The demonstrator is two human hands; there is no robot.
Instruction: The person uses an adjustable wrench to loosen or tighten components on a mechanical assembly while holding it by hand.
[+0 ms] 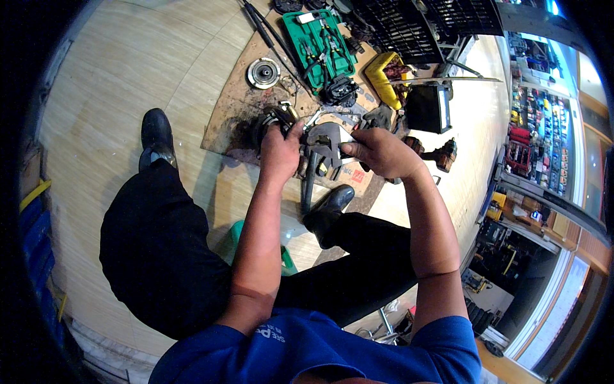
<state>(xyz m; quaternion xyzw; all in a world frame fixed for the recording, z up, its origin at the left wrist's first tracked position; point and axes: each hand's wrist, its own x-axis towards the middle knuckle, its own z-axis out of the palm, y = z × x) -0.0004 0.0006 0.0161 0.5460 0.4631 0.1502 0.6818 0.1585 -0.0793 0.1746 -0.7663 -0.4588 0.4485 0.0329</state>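
Observation:
My left hand point(280, 153) is closed at the near edge of the cardboard, its fingers curled against a dark, greasy metal part point(267, 121). My right hand point(385, 153) pinches a flat grey piece with a notch cut in it point(325, 137) between thumb and fingers. This piece spans most of the gap between my hands; its exact kind I cannot make out. Beneath it a dark rod-like handle point(310, 182) points toward me. Wrenches point(314, 118) lie just beyond the grey piece, and a black glove-like item point(378, 118) sits past my right hand.
Stained cardboard point(230, 115) covers the work spot on the tiled floor. On it are a round metal disc point(263, 73), a green case of pliers point(316, 48) and a yellow container point(384, 77). A black box point(428, 109) and a cordless drill point(442, 155) stand at the right.

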